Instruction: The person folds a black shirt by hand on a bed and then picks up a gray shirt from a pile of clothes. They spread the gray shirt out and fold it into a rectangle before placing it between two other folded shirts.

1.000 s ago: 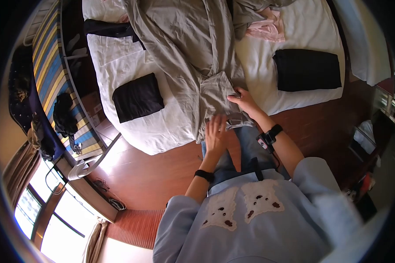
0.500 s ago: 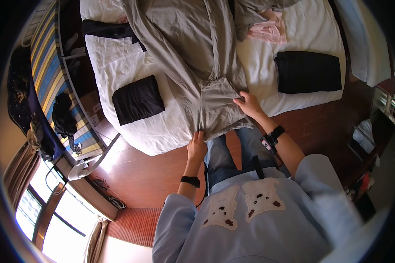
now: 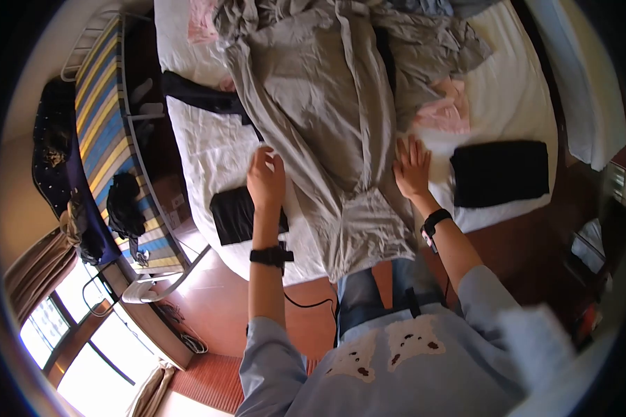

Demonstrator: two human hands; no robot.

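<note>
Far left I can make out a striped mattress (image 3: pixel 94 111) with a dark bundle (image 3: pixel 125 208) on it. Next, on the white bed (image 3: pixel 188 149), comes a small folded black garment (image 3: pixel 228 219), partly hidden behind my left forearm. My left hand (image 3: pixel 266 184) is up over the bed with its fingers bent inward, just beside the grey garment's left edge; from here I cannot tell whether they pinch anything or touch the cloth. The grey garment (image 3: pixel 302 90) lies lengthwise between my two hands, wrinkled, its narrower end toward the bed's near edge and most of its spread beyond my fingertips. My right hand (image 3: pixel 412 174) has its fingers spread, palm down, at the garment's right edge. Beyond it lies a pink cloth (image 3: pixel 451 108), and farther right a larger folded black piece (image 3: pixel 501 174).
</note>
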